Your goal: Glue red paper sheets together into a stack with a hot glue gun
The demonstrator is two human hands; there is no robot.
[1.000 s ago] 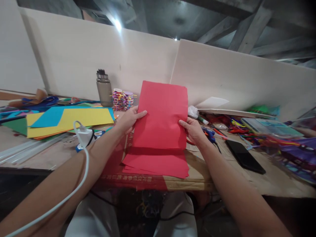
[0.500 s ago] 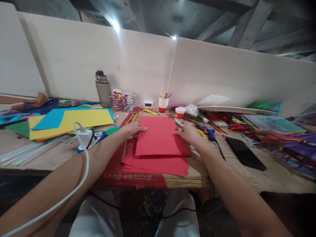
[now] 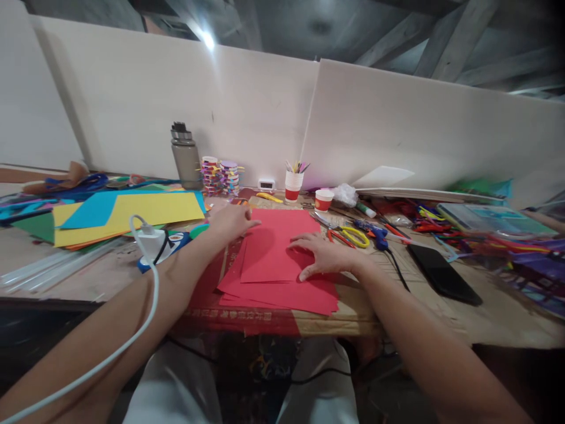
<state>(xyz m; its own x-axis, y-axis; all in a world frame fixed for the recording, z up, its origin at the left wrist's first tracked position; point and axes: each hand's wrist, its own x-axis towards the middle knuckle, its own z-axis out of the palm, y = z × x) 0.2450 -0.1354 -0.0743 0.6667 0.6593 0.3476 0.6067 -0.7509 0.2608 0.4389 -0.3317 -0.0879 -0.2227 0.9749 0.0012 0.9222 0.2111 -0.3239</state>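
Note:
A stack of red paper sheets (image 3: 273,259) lies flat on a piece of cardboard (image 3: 353,306) at the table's near edge. My right hand (image 3: 322,256) rests palm down on the top sheet with its fingers spread. At the sheet's upper left corner is my left hand (image 3: 232,219), its thumb stretched onto the red paper and its other fingers hard to make out. Neither hand lifts anything.
Yellow, blue and green sheets (image 3: 128,212) lie at the left beside a white charger and cable (image 3: 150,244). A grey bottle (image 3: 185,159), paper cups (image 3: 293,185), yellow-handled scissors (image 3: 353,235), a glue gun (image 3: 375,238) and a black phone (image 3: 444,282) surround the stack.
The red sheets I held upright have been laid down on the stack. My right hand moved from the sheet's edge onto its top and flattened; cups behind came into view.

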